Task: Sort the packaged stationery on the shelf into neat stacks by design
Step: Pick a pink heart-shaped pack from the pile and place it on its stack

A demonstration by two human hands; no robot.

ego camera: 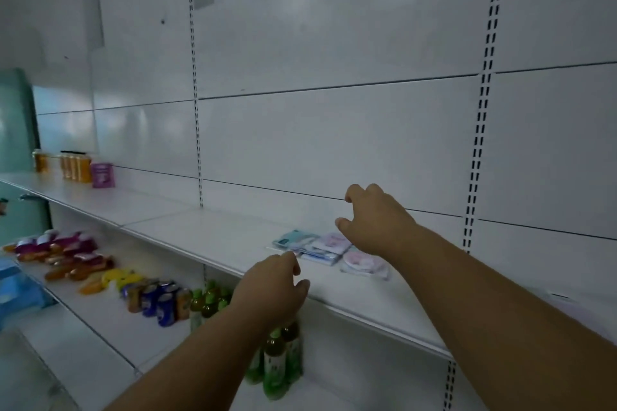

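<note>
Sorting barely begun: our hands are only arriving at the pile.

The packaged stationery (315, 248) lies mixed and overlapping on the shelf (207, 233), no stacks yet. Our left hand (272, 284) and right hand (370, 218) hover just over it, each grip loosely curled and holding nothing.

Your white shelf (207, 237) carries a loose cluster of packaged stationery (320, 248) near its front edge; far to the left stand amber jars (76, 166) and a purple packet (103, 174).
</note>
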